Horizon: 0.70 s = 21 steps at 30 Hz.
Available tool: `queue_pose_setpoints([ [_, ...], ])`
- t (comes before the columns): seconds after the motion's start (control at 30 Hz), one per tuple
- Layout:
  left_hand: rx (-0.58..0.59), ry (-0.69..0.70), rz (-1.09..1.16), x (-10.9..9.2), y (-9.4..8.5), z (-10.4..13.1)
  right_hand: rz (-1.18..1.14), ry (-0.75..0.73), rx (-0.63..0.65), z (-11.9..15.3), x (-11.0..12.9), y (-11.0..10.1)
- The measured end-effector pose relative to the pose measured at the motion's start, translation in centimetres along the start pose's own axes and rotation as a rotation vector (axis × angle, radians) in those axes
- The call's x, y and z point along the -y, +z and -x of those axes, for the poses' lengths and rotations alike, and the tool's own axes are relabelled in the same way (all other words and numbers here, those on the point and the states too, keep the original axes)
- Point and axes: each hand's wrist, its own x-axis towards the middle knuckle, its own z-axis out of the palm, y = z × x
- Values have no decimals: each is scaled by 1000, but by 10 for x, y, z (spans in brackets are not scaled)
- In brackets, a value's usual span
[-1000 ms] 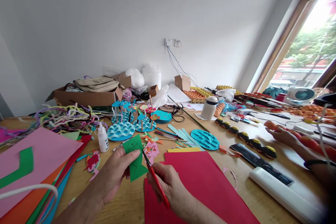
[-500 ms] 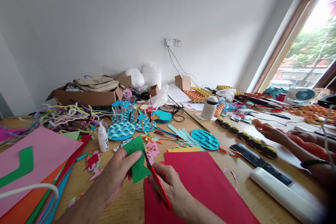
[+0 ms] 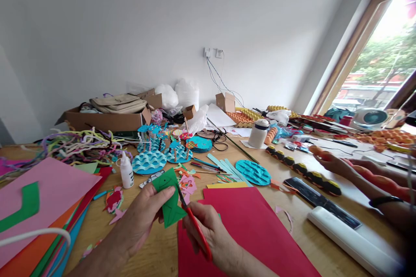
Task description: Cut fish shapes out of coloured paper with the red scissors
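Note:
My left hand (image 3: 146,207) pinches a piece of green paper (image 3: 169,207) between thumb and fingers. Dark pencil-like lines on it form a fish outline, with an eye dot near the top. Red-handled scissors (image 3: 197,234) are gripped in my right hand (image 3: 208,229), their dark blades lying at the right edge of the green paper. Beneath my right hand lies a large red sheet (image 3: 247,225). Pink paper scraps (image 3: 188,184) are just beyond the blades.
A glue bottle (image 3: 126,172) and stacked coloured paper (image 3: 58,190) lie left. Wavy blue discs (image 3: 149,162) with paper fish stand ahead. A phone (image 3: 302,190) and a white bar-shaped object (image 3: 347,238) lie right. At far right, another person's hands (image 3: 328,162) hold an orange strip.
The view has shifted very slightly. My hands, the scissors and the green paper keep almost the same position. The other person's hands have moved a little.

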Motion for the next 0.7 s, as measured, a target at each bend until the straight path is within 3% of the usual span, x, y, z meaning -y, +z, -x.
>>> queue_pose_setpoints([
  [0.37,20,-31,41,0,-4,0,65,7,-7,0,-1,-2],
  [0.7,-98,27,-16,-1,0,-2,49,22,5,0,0,-1],
])
